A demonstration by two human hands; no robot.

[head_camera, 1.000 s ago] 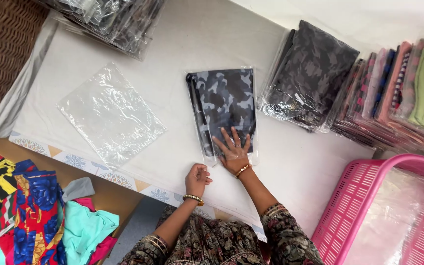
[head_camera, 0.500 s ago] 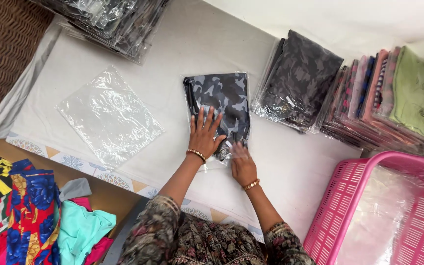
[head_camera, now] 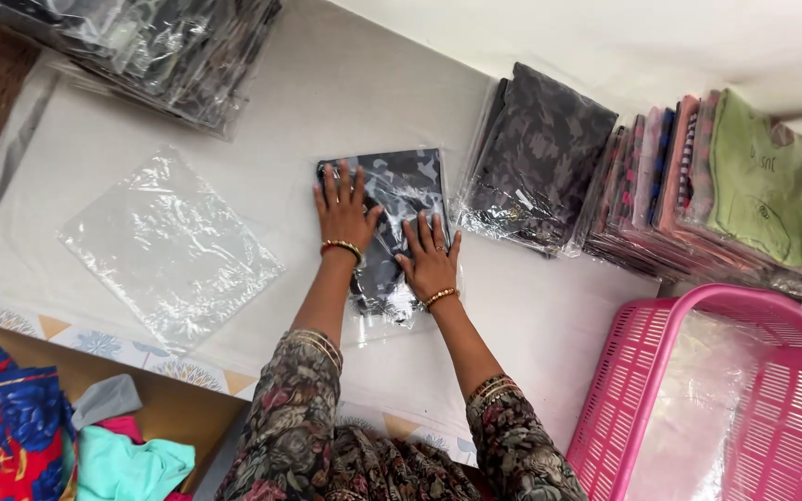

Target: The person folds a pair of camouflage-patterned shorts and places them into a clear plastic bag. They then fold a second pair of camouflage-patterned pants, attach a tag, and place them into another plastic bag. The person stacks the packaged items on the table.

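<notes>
Hands press flat on a bagged camouflage garment (head_camera: 399,209) lying mid-table: left hand (head_camera: 343,211) on its upper left part, right hand (head_camera: 430,260) lower right, fingers spread wide, gripping nothing (palms down). An empty clear bag (head_camera: 169,249) lies well apart to the left; a pink basket (head_camera: 726,399) stands at the right.

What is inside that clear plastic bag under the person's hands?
A folded grey camouflage-print garment fills the clear plastic bag. The left hand and right hand press flat on it, covering its middle. The bag's near end looks empty; anything beneath stays hidden.
</notes>
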